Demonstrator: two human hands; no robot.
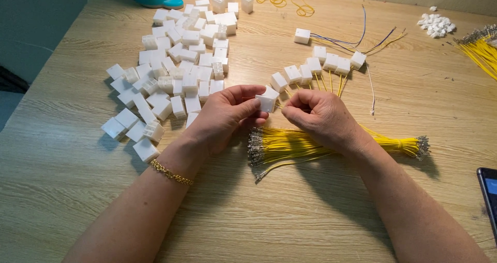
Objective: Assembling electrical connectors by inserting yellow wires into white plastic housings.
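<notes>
Left hand (225,115) is clamping a white connector (266,101) while the right hand (318,115), fingers pinched on a yellow wire (282,106), is seating it; alignment with the socket is needed next.

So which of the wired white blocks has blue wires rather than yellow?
The lone white block farthest up the table, apart from the row; its wires are bluish-purple, the others' yellow.

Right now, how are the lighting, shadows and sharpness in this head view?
Head view: soft, even light on the wooden table; faint shadows beside the white connector pile and under the forearms. No strong glare. The left hand, right hand and yellow wire bundle are sharp; the far edge curves slightly, suggesting wide-angle distortion.
</notes>
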